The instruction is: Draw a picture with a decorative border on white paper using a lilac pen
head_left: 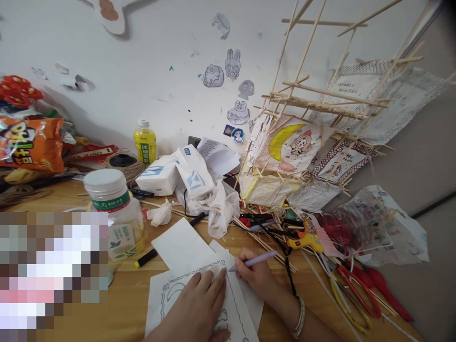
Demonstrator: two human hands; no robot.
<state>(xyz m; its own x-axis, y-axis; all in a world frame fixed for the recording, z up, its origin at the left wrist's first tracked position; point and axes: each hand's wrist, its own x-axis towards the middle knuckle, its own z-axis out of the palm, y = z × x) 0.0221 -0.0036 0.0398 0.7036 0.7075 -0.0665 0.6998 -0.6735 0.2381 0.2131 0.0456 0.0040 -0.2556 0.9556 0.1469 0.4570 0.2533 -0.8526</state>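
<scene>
A sheet of white paper lies on the wooden table with a wavy drawn border, corner flowers and a crescent outline. My left hand rests flat across it, fingers stretched toward the top right corner and covering the middle of the drawing. My right hand grips a light purple pen, its tip by the sheet's upper right border; whether it touches the paper I cannot tell. A blank white sheet lies just beyond the drawing, and more paper shows beneath my right hand.
A large plastic jar and a yellow-capped marker stand and lie at left. Tissue packs sit behind. At right are a stick frame with paper panels, a yellow glue gun and red-handled scissors. A pixelated block hides the lower left.
</scene>
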